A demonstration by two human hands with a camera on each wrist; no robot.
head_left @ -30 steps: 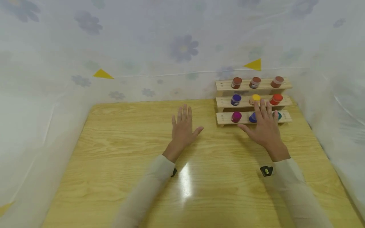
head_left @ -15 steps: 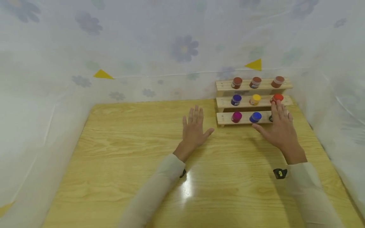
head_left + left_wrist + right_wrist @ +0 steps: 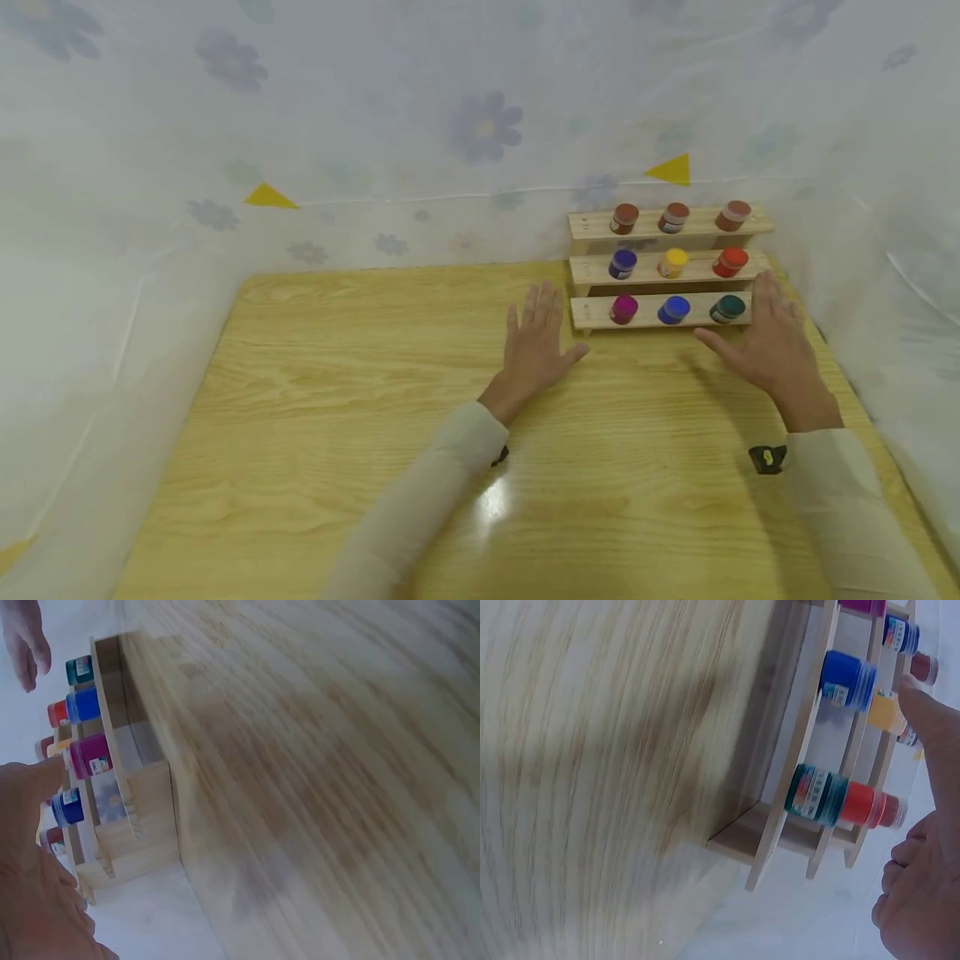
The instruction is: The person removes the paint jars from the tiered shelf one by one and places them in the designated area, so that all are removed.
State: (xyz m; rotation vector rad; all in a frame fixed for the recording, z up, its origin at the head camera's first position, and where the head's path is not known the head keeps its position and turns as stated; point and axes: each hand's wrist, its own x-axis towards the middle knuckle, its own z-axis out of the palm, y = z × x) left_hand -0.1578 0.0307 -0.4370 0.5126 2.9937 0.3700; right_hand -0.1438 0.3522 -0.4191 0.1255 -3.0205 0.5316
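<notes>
A three-tier wooden rack (image 3: 600,315) stands at the back right of the table, bearing small paint jars in three rows. Its front tier carries a magenta jar (image 3: 624,309), a blue jar (image 3: 674,310) and a dark green jar (image 3: 727,309). Violet, yellow (image 3: 672,262) and red (image 3: 731,262) jars sit on the middle tier; brownish ones (image 3: 674,217) line the top. My left hand (image 3: 534,354), fingers straight and thumb spread, hovers left of the rack. My right hand (image 3: 780,342), also flat and holding nothing, overlaps the rack's right end in the head view.
The wood-grain table (image 3: 337,400) extends left and in front of the rack. Pale flowered sheeting (image 3: 420,125) hangs behind and along both sides, close to the rack. Yellow triangles (image 3: 667,170) mark the back sheet. A small black device (image 3: 768,459) sits at the right wrist.
Both hands have moved to the right, fingers still straight. The right hand has passed from before the middle jars to the rack's right end, uncovering the dark green jar. The rack stays put.
</notes>
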